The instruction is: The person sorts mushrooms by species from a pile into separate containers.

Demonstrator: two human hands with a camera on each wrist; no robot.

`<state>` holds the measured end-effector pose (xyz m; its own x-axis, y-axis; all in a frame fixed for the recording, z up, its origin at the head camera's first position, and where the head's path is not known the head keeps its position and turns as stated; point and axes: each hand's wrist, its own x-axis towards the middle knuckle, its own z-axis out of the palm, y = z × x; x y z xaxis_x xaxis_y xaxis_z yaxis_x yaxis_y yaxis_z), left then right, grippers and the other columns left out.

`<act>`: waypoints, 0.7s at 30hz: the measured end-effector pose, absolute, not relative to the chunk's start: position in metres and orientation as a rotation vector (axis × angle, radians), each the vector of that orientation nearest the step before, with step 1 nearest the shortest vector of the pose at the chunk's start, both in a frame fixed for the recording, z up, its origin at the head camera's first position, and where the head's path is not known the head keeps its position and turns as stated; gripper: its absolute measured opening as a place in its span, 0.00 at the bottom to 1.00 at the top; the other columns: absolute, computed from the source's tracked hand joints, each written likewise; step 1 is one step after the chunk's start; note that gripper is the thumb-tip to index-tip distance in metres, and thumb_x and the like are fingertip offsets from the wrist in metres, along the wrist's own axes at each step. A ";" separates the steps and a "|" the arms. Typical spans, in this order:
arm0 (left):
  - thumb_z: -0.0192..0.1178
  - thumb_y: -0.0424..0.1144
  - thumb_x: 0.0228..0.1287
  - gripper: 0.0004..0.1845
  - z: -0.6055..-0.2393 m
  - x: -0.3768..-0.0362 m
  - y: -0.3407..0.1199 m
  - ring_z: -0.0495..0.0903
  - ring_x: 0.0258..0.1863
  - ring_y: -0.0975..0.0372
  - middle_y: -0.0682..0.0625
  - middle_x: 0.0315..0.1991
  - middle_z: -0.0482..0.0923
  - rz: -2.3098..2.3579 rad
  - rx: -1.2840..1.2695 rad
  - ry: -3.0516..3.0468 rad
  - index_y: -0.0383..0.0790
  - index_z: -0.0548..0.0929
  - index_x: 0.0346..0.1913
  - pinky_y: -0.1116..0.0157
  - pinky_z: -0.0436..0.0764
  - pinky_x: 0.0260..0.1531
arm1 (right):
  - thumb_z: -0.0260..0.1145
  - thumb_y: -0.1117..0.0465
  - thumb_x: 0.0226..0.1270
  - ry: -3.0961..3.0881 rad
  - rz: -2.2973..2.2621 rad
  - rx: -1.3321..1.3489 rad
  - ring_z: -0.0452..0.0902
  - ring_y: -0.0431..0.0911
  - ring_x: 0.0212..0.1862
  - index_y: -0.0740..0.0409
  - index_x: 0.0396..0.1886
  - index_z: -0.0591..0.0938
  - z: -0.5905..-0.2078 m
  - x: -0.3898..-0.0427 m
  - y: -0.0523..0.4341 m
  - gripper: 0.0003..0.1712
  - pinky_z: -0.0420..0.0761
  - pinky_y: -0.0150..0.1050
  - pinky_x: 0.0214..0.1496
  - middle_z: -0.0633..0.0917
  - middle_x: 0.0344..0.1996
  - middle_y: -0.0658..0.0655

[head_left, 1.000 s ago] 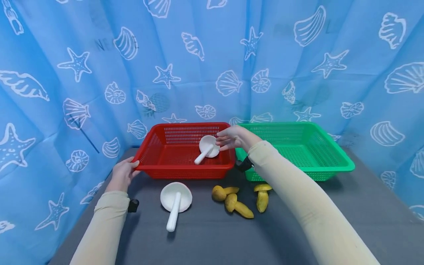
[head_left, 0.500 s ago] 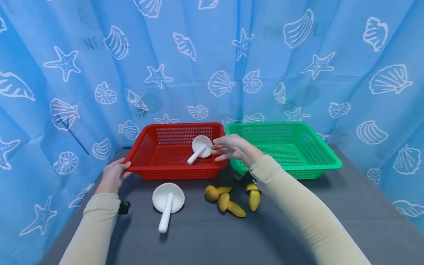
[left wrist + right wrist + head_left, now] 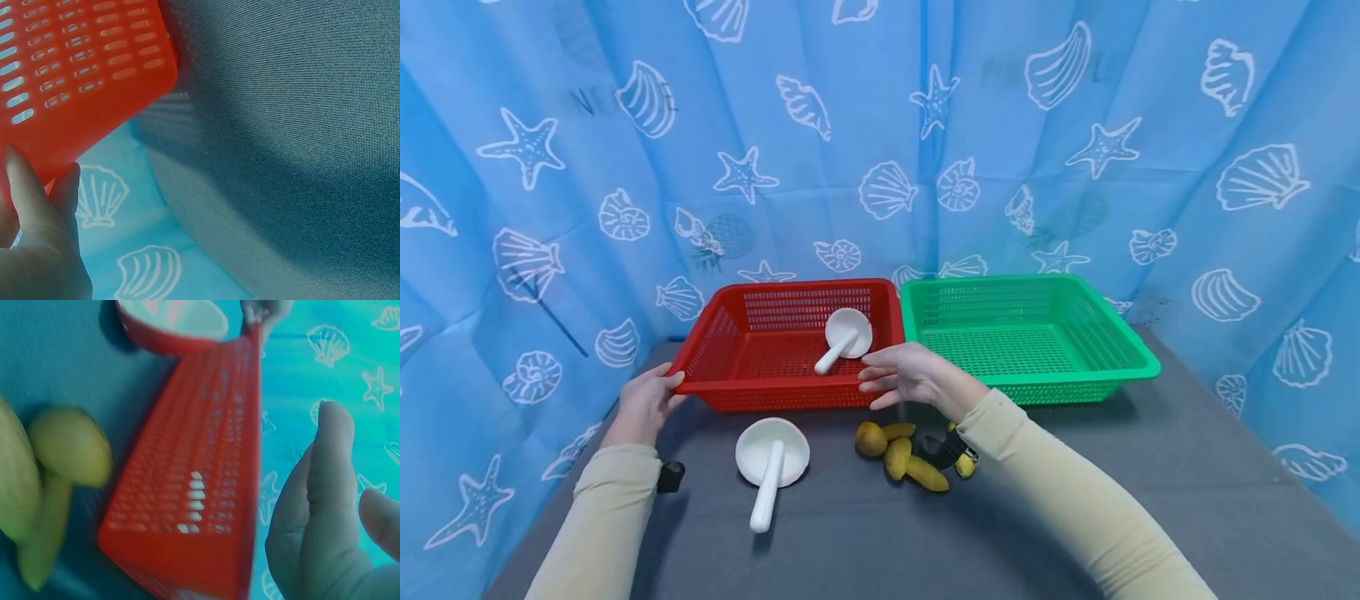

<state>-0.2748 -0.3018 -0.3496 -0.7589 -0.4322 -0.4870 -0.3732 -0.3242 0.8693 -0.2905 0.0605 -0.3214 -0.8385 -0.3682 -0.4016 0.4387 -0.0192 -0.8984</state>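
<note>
A red basket (image 3: 760, 387) sits at the back left of the table, with a white toy mushroom (image 3: 844, 337) lying inside it. My left hand (image 3: 643, 404) rests against the basket's front left corner (image 3: 94, 69), its fingers (image 3: 28, 187) straight. My right hand (image 3: 898, 379) hovers empty just in front of the basket's right front corner, fingers (image 3: 328, 481) spread. A second white mushroom (image 3: 771, 458) lies on the table before the basket. Several yellow mushrooms (image 3: 895, 450) lie under my right wrist, and one (image 3: 65, 450) also shows in the right wrist view.
An empty green basket (image 3: 1075, 385) stands right beside the red one. The table (image 3: 1150, 500) has a grey cloth top. A blue curtain with shell prints (image 3: 925, 125) closes in the back and both sides.
My right hand has drawn back from over the red basket toward me and lower, to its front rim. The white mushroom stays in the basket. The left hand has not moved.
</note>
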 end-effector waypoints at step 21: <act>0.55 0.37 0.71 0.33 -0.349 -0.275 -0.302 0.69 0.64 0.57 0.47 0.75 0.56 -2.283 1.057 -1.808 0.50 0.57 0.76 0.67 0.75 0.52 | 0.58 0.62 0.73 1.615 -1.805 0.014 0.83 0.48 0.37 0.66 0.52 0.78 -0.355 -0.264 0.036 0.14 0.85 0.47 0.38 0.83 0.40 0.62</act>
